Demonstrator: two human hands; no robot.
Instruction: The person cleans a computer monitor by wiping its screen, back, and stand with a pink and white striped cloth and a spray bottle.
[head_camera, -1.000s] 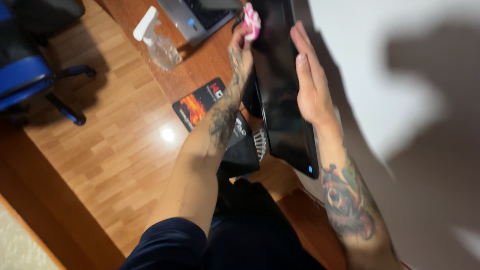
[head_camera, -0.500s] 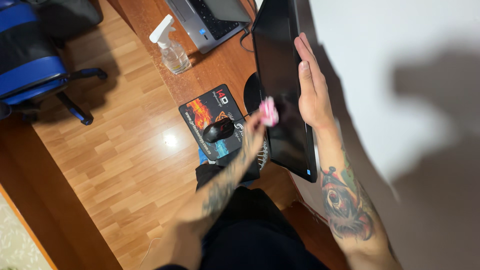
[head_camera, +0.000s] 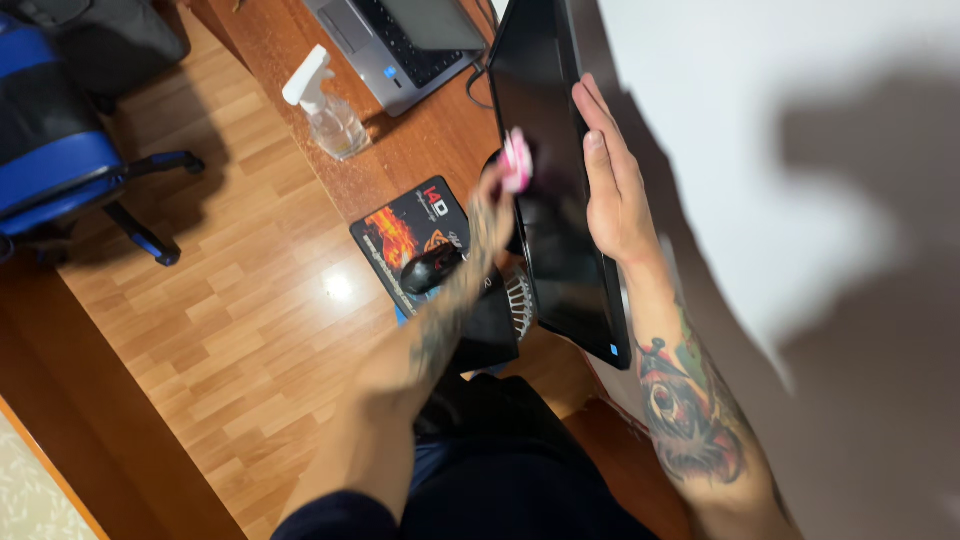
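A black flat monitor stands on the wooden desk with its dark screen facing left. My left hand, blurred by motion, is shut on a pink and white cloth pressed against the screen near its middle. My right hand lies flat with straight fingers along the monitor's top edge and back, holding it steady. Both forearms are tattooed.
A clear spray bottle with a white trigger stands on the desk by a grey laptop. A black mouse rests on a printed mouse pad. A blue and black office chair stands on the wood floor at left.
My left hand with the cloth went from the screen's far end down to its near part, and has now slid back up toward the middle. My right hand stayed on the monitor's edge.
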